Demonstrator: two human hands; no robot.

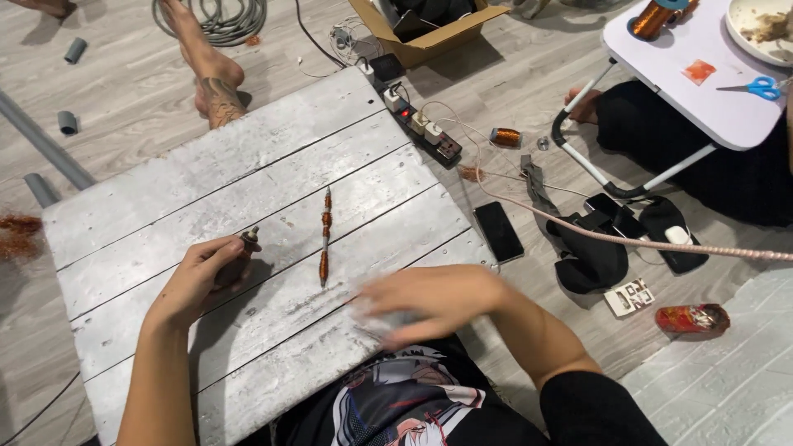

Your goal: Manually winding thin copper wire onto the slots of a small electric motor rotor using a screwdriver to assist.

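My left hand (198, 277) grips a small dark cylindrical part (239, 258) with a metal tip, resting it on the grey wooden board (248, 165). A thin rod wound with copper wire sections (325, 238) lies on the board just right of that hand. My right hand (429, 299) is blurred with motion over the board's near right edge, fingers spread flat; whether it holds anything cannot be made out.
A black phone (499, 231) lies on the floor beside the board. A power strip (417, 124), a copper wire spool (505, 137), a cardboard box (425, 29) and another person's bare feet (211, 74) are beyond it. A small white folding table (702, 74) with blue scissors (760, 87) stands at right.
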